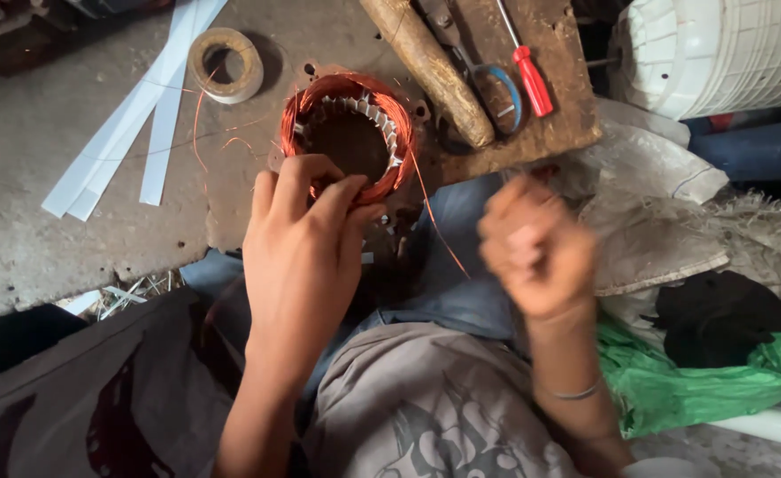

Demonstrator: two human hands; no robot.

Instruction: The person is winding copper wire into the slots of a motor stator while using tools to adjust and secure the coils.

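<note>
A round motor stator with copper windings and white slot insulation lies on the floor in front of me. My left hand grips its near edge, fingers pinched on the copper coil. A thin copper wire runs from the stator down toward my right hand, which is blurred, closed in a fist and raised over my knee. Whether that fist holds the wire's end I cannot tell.
A wooden board to the right carries a wooden handle, blue-handled scissors and a red screwdriver. A tape roll and white paper strips lie at left. Rags, a green bag and a white fan guard sit at right.
</note>
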